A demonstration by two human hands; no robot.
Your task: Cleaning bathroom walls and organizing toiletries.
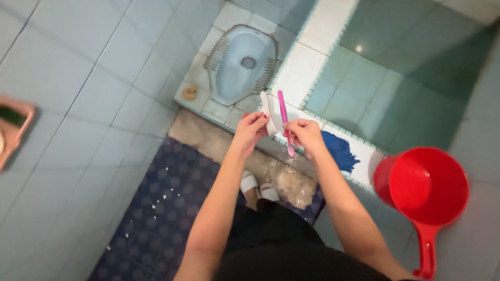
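— What have we got in our hands?
— Left hand (251, 130) pinches a white tube (269, 112); right hand (306, 136) grips a pink toothbrush (284, 120), bristles down.
— Where?
— Chest-high, above the squat toilet (242, 65), red dipper (424, 190) to our right.

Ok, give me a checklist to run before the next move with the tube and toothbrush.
1. Left hand grips the white tube: ok, held upright near its lower end.
2. Right hand holds the pink toothbrush: ok, handle up, bristles pointing down.
3. Tube cap off: cannot tell, the lower end is hidden by the fingers.
4. Paste on the bristles: cannot tell, too small to see.
5. Red dipper within reach: ok, it sits on the ledge beside the right arm.
6. Water in the dipper: cannot tell.
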